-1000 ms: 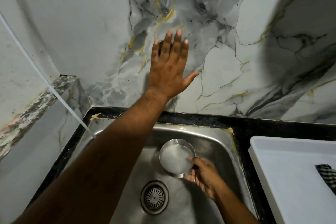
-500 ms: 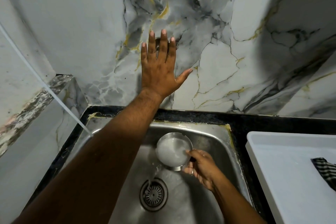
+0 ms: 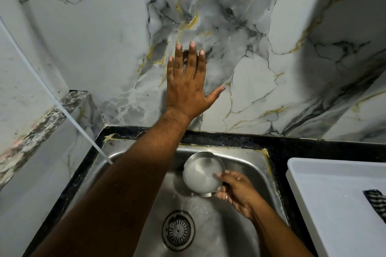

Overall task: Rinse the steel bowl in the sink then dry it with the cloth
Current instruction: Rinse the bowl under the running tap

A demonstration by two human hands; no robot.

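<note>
A small steel bowl (image 3: 202, 173) full of water is tilted over the steel sink (image 3: 248, 165), and water spills from its lower rim toward the drain (image 3: 178, 230). My right hand (image 3: 237, 192) grips the bowl's right rim. My left hand (image 3: 186, 85) is stretched flat, fingers apart, against the marble wall over a metal tap fitting (image 3: 184, 56), which is mostly hidden behind the fingers. A dark checked cloth (image 3: 376, 201) lies at the right edge in a white tray (image 3: 313, 173).
A black stone counter (image 3: 292, 144) frames the sink. A white hose (image 3: 52, 98) slants down from the left wall to the sink's left rim. The marble wall rises right behind the sink.
My left hand has shifted slightly left on the wall over the tap. The bowl has tilted and water now runs from it toward the drain.
</note>
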